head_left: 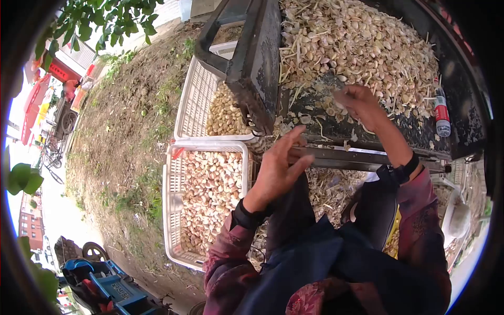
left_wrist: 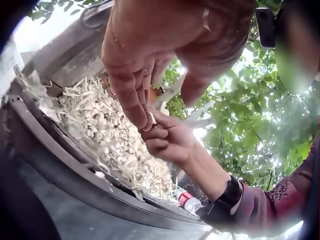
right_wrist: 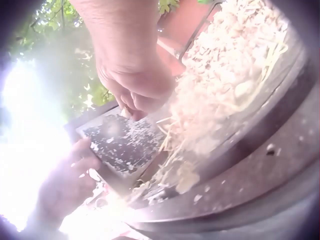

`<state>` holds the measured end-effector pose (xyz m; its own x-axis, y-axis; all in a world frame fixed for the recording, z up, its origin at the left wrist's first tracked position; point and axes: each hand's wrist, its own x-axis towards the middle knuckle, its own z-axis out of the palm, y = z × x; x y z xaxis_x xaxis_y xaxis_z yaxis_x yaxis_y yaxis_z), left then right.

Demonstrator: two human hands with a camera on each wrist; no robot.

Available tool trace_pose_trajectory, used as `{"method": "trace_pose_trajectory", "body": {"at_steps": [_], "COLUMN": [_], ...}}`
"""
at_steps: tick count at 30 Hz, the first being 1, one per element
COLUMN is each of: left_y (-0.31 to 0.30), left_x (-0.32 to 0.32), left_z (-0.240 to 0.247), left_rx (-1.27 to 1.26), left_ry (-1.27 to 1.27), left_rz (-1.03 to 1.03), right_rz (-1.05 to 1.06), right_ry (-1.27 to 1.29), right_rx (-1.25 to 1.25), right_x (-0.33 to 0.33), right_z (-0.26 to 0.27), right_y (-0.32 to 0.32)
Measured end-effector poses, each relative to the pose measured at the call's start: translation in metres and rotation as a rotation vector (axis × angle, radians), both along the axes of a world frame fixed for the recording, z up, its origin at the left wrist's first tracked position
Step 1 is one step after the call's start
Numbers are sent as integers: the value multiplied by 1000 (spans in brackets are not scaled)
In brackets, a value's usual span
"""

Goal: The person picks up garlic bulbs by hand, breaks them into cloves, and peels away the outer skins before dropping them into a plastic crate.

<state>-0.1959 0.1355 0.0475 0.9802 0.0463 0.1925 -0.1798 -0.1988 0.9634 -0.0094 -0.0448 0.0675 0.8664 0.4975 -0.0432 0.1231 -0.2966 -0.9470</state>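
Observation:
A broad heap of garlic cloves (head_left: 362,47), mixed with dry skins and stalk bits, covers the black tray (head_left: 328,86) in front of me. My right hand (head_left: 362,105) is over the tray's near part, at the edge of the heap. Its fingers are curled, with a small pale garlic clove (right_wrist: 123,111) showing at the fingertips in the right wrist view. My left hand (head_left: 278,168) hangs in the air near the tray's front left corner, above a crate's side, fingers loosely bent and thumb apart, with nothing visible in it.
Left of me stands a white plastic crate (head_left: 169,210) of pale cloves. Behind it, another white crate (head_left: 194,100) holds browner cloves. A dark raised panel (head_left: 262,58) borders the tray's left side. A red-labelled bottle (head_left: 442,113) lies on its right. Skins litter the ground between my legs.

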Motion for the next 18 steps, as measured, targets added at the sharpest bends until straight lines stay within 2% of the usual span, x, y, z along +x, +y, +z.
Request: {"method": "trace_pose_trajectory", "body": {"at_steps": [1, 3, 4, 6, 7, 9, 12, 13, 15, 18], "left_y": [-15, -43, -53, -68, -75, -86, -93, -92, -89, -74], "left_x": [15, 41, 54, 77, 87, 100, 116, 121, 130, 152], "left_z": [6, 9, 6, -3, -4, -3, -5, -8, -16, -36], "left_rx": [-8, -156, -154, -650, -649, -829, -985, -1055, -1058, -1050], "left_ry": [-84, -115, -120, -199, -198, -196, -63, -55, -19, -5], "left_rz": [-14, 37, 43, -9, -5, 79, 31, -1, -42, -44], "right_rz": [24, 48, 56, 3, -12, -39, -11, -22, -103, -224], "right_ry": [166, 128, 103, 48, 50, -8, -82, 23, 92, 33], "right_rx": [126, 185, 244, 292, 273, 301, 242, 310, 321, 253], "right_x": [-9, -25, -28, -20, -19, -18, -6, -4, 10, 41], "right_z": [3, 5, 6, -1, 7, 9, 13, 14, 16, 17], "right_y": [2, 4, 5, -3, -7, -7, -12, -12, -12, -14]}}
